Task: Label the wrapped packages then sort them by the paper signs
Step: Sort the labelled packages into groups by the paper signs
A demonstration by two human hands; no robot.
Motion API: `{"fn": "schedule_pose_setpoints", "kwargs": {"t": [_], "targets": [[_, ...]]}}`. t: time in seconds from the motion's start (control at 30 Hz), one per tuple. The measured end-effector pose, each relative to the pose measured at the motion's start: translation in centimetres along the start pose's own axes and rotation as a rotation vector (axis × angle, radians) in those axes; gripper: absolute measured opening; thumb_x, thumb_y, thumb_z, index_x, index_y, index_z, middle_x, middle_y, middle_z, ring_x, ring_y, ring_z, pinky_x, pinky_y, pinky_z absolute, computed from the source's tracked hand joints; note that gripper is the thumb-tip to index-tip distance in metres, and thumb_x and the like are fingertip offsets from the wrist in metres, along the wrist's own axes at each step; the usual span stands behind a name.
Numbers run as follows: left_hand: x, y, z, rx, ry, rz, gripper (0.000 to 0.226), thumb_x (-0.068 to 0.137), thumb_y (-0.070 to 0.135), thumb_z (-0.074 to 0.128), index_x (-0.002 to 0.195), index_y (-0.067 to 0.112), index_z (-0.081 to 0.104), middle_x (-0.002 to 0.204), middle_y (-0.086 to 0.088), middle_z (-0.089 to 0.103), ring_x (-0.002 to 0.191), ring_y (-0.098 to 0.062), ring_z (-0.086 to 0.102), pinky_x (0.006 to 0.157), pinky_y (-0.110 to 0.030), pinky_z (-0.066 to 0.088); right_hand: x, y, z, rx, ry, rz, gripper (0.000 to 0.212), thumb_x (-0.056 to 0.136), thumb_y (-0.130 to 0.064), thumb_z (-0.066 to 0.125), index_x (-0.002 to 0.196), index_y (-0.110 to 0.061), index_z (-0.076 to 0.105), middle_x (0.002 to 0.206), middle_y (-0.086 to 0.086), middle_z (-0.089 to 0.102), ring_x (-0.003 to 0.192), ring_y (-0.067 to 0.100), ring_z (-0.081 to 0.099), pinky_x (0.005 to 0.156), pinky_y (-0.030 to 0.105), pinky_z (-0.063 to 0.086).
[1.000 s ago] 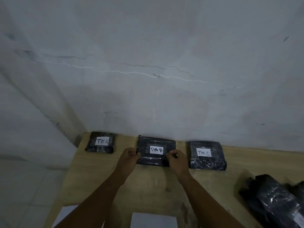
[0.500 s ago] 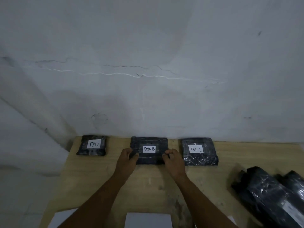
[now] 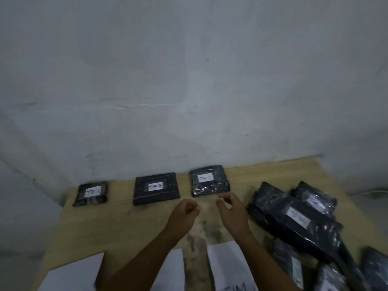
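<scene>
Three black wrapped packages lie in a row by the wall, each with a white label: TIM A (image 3: 90, 193), TIM B (image 3: 156, 188) and TIM C (image 3: 209, 179). My left hand (image 3: 184, 213) hovers in front of the TIM B and TIM C packages with its fingers curled and nothing in it. Beside it, my right hand (image 3: 232, 208) is loosely curled and holds nothing. Both hands are off the packages. White paper signs (image 3: 227, 267) lie along the table's near edge, and the right one shows "TIM".
A heap of black wrapped packages (image 3: 294, 219) fills the right of the wooden table (image 3: 126, 223), some with white labels. More sheets (image 3: 73, 271) lie at the near left. A grey wall stands just behind the row. The table's left edge drops to the floor.
Both hands have let go of the TIM B package and drawn back to the right. The view has swung right, bringing more of the package heap into sight.
</scene>
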State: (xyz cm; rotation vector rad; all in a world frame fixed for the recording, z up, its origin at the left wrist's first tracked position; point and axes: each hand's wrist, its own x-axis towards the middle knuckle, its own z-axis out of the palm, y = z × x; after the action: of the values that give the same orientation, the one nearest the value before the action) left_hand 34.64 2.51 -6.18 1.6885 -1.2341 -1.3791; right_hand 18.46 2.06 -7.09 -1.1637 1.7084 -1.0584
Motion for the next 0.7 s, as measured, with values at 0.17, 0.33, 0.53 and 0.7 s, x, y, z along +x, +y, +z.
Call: {"fn": "schedule_pose_setpoints", "kwargs": {"t": [0.17, 0.33, 0.53, 0.7], "targets": [[-1.6, 2.6, 7.4, 0.048, -0.123, 0.050, 0.017, 0.091, 0.017, 0.063, 0.107, 0.011, 0.063, 0.112, -0.005, 0.067, 0.097, -0.014, 0.062, 0.079, -0.024, 0.047, -0.7, 2.1, -8.7, 0.040, 0.109, 0.063, 0.010, 0.091, -0.021, 0.061, 0.099, -0.028, 0.062, 0.105, -0.003, 0.062, 0.098, 0.012, 0.060, 0.082, 0.028, 0.050], [-2.3, 4.8, 14.5, 0.082, -0.223, 0.061, 0.020, 0.093, 0.019, 0.059, 0.114, 0.016, 0.058, 0.111, 0.005, 0.060, 0.095, -0.009, 0.058, 0.075, -0.023, 0.048, -1.1, 4.5, -16.9, -0.067, 0.318, 0.066, 0.004, 0.092, -0.020, 0.061, 0.095, -0.021, 0.062, 0.104, 0.000, 0.057, 0.100, 0.018, 0.056, 0.081, 0.030, 0.045], [-1.5, 5.3, 20.2, 0.132, -0.202, 0.025, 0.033, 0.093, 0.022, 0.062, 0.123, 0.013, 0.051, 0.113, 0.001, 0.056, 0.096, -0.013, 0.053, 0.073, -0.026, 0.041, -1.8, 9.1, -23.9, -0.270, 0.554, 0.259, 0.028, 0.085, -0.021, 0.067, 0.109, -0.009, 0.060, 0.123, 0.016, 0.049, 0.118, 0.033, 0.044, 0.092, 0.031, 0.034], [-0.3, 5.1, 21.7, 0.174, -0.171, -0.006, 0.040, 0.093, 0.019, 0.061, 0.130, 0.007, 0.048, 0.128, -0.010, 0.055, 0.104, -0.014, 0.048, 0.086, -0.025, 0.035, -1.9, 11.7, -26.4, -0.096, 0.526, 0.354, 0.035, 0.082, -0.018, 0.069, 0.110, -0.011, 0.048, 0.114, 0.013, 0.057, 0.100, 0.027, 0.055, 0.090, 0.040, 0.049]]}}
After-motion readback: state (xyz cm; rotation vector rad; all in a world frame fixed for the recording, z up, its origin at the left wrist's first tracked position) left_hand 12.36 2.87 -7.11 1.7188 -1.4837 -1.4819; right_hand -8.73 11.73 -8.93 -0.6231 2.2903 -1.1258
